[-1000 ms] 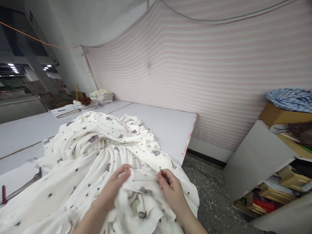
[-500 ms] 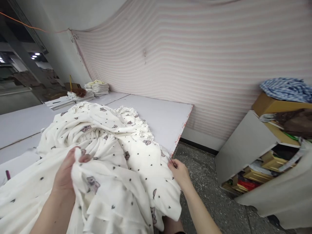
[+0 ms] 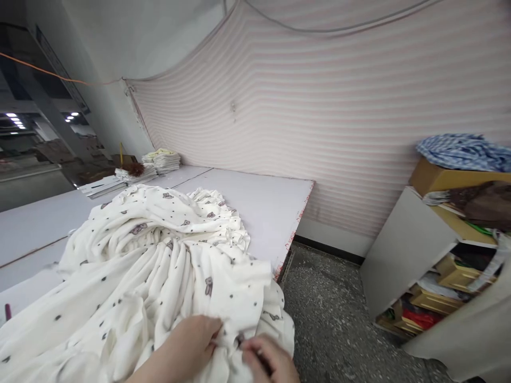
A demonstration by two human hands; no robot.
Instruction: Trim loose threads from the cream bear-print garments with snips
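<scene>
A large heap of white cloth [image 3: 131, 266] printed with small bears and dark dots lies bunched over the table, its frilled edge towards the back. At the heap's near side my left hand [image 3: 187, 343] is closed, pinching a fold of this cloth. Close to its right, my right hand [image 3: 271, 359] is curled with the fingertips at the fabric and is smeared by motion. Something dark shows within its fingers, a small dark pointed tool that is clearer in the earlier frame. Its exact kind is hidden.
The white tabletop [image 3: 263, 207] ends at a worn right edge. Folded cloth stacks [image 3: 162, 161] stand at the back left. A shelf cabinet [image 3: 407, 255] with boxes and blue checked cloth [image 3: 465, 151] is on the right. Striped fabric [image 3: 319, 106] hangs behind. A purple pen-like object [image 3: 8, 312] lies left.
My left hand has moved right and down along the cloth, lowering the raised fold. My right hand has come in from the right edge, down towards the left hand. The view has tilted up slightly.
</scene>
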